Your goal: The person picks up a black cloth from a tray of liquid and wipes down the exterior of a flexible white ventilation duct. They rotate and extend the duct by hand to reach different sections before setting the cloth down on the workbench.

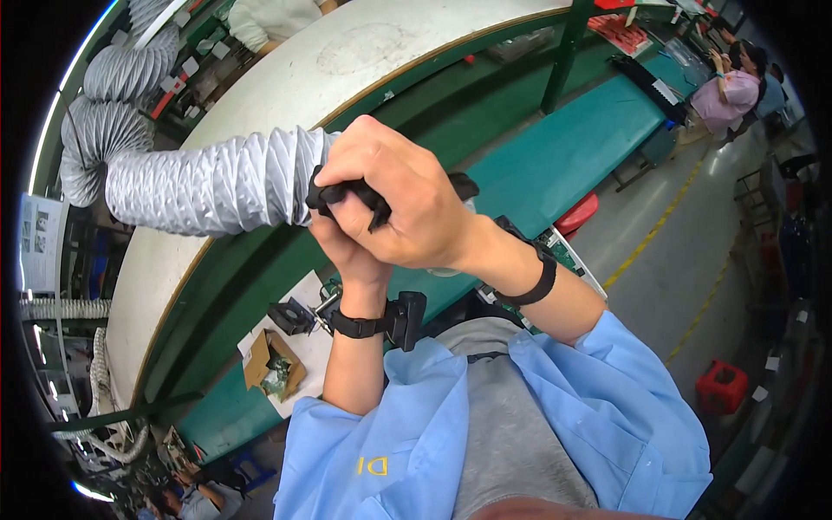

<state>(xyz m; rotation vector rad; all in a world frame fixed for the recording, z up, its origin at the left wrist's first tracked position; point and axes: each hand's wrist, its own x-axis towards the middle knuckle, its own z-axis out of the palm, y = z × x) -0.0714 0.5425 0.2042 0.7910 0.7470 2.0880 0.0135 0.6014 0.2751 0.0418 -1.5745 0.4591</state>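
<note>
A silver-grey flexible duct hose (208, 186) comes in from the left, and its end reaches both hands. My right hand (407, 195) is closed around a crumpled black strap-like piece (371, 198) at the hose's mouth; its exact kind is unclear. Just below and partly behind it, my left hand (349, 256) is closed at the same spot. The right hand covers most of its fingers, so what they grip is hidden. Black bands circle both wrists, with a small black box on the left band.
A curved white tabletop (269, 95) lies beyond the hands, above a long green bench (555, 165). An open cardboard box (274, 366) and a black device (292, 317) sit on a white board nearer me. A red container (721, 386) stands on the floor right. People work at far right and lower left.
</note>
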